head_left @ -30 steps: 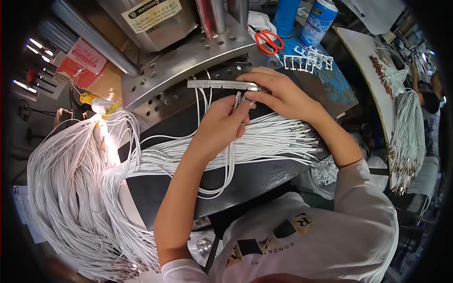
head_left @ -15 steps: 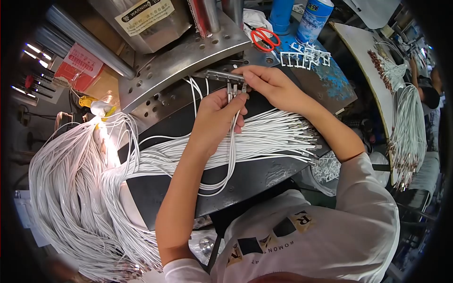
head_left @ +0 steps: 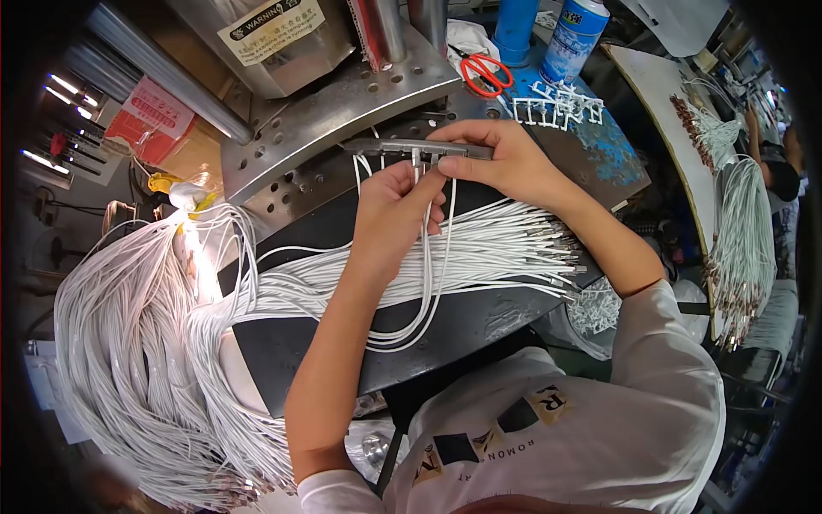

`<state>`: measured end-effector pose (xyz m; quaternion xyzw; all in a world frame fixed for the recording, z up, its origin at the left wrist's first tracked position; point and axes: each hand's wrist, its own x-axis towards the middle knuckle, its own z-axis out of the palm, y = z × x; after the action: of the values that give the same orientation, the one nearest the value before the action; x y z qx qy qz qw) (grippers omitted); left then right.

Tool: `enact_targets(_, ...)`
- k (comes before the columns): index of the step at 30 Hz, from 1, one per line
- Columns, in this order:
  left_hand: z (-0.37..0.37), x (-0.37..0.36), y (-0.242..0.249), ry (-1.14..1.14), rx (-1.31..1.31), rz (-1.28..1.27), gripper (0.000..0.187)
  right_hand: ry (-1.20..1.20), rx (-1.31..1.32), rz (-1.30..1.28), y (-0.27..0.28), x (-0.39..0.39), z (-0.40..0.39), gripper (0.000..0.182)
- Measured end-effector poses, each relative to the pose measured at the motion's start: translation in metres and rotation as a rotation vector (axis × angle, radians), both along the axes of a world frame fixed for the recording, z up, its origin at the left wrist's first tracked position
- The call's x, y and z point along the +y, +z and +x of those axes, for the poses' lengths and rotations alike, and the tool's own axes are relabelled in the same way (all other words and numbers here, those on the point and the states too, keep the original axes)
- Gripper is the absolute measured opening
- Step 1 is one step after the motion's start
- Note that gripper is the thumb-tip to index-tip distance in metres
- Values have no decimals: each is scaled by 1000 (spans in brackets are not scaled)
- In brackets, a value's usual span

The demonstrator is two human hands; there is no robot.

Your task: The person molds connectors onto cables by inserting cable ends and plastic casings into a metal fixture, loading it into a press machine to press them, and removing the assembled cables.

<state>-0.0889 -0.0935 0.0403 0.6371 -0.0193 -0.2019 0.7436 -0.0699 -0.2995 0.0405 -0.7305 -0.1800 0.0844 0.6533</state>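
My left hand point(head_left: 387, 204) is closed round a few white cables point(head_left: 425, 257), whose metal-tipped ends point up between thumb and fingers. They loop down in front of the wrist. Just right of it, my right hand point(head_left: 501, 156) grips a narrow grey metal bar point(head_left: 385, 146), fingers behind and thumb in front. The thumb tip meets the cable ends under the bar, and one cable hangs below it. Other white cables hang from the bar's left part. How the ends sit in the bar is too small to tell. A wide bundle of white cables point(head_left: 479, 248) lies beneath both hands.
A perforated steel machine plate point(head_left: 334, 107) stands close behind the hands. Red scissors point(head_left: 486, 75), a spray can point(head_left: 572, 43) and white plastic frames point(head_left: 556, 107) lie beyond. A large cable bundle point(head_left: 128, 325) hangs at left; a side board point(head_left: 664, 111) bears more cables at right.
The bar has turned nearer to level and reaches further right through my right hand. My right thumb has come down to the cable ends, and one cable now hangs apart, to the right.
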Motion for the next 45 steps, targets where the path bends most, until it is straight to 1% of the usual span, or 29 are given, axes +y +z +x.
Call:
enact_targets(2,0,0,-3,3,-2,-3,26,4,-6,-66,0,-2,1,38)
enact_targets(5,4,9,0,-99,-22,83,19,-49,-15,-97,-2,-4,2,39)
enact_targets(7,0,4,7,-11,-8,-44,19,-119,-21,-91,4,-5,1,40)
enact_targets(8,-1,2,10,33,-2,-109,19,-134,7,-51,4,-6,2,39)
enact_targets(11,5,11,4,49,-34,-46,21,-173,96,70,-1,-7,2,38)
enact_targets(15,8,13,-7,34,-8,-129,20,-126,125,78,-2,-6,3,38)
enact_targets(18,8,12,-6,26,-8,-123,21,-123,109,87,2,-3,1,36)
enact_targets(21,9,13,-7,23,8,-108,19,-127,37,-24,6,-5,-1,34)
enact_targets(24,4,7,-1,126,-73,-65,18,-155,59,-16,4,-8,1,32)
enact_targets(27,9,17,-4,199,-305,99,18,-206,44,40,0,-12,5,33)
enact_targets(28,9,20,-1,169,-277,125,21,-215,48,113,-2,-12,6,33)
enact_targets(31,12,23,-1,84,-187,135,25,-223,95,168,-3,-14,9,33)
enact_targets(34,11,20,-3,87,-129,2,29,-198,94,129,-3,-12,7,32)
enact_targets(41,10,17,-5,66,-71,26,30,-180,58,46,-4,-9,6,31)
enact_targets(43,9,15,-5,71,-59,41,31,-210,-32,-41,0,-10,5,31)
enact_targets(45,13,15,-11,47,-170,139,32,-216,-80,-104,4,-13,5,31)
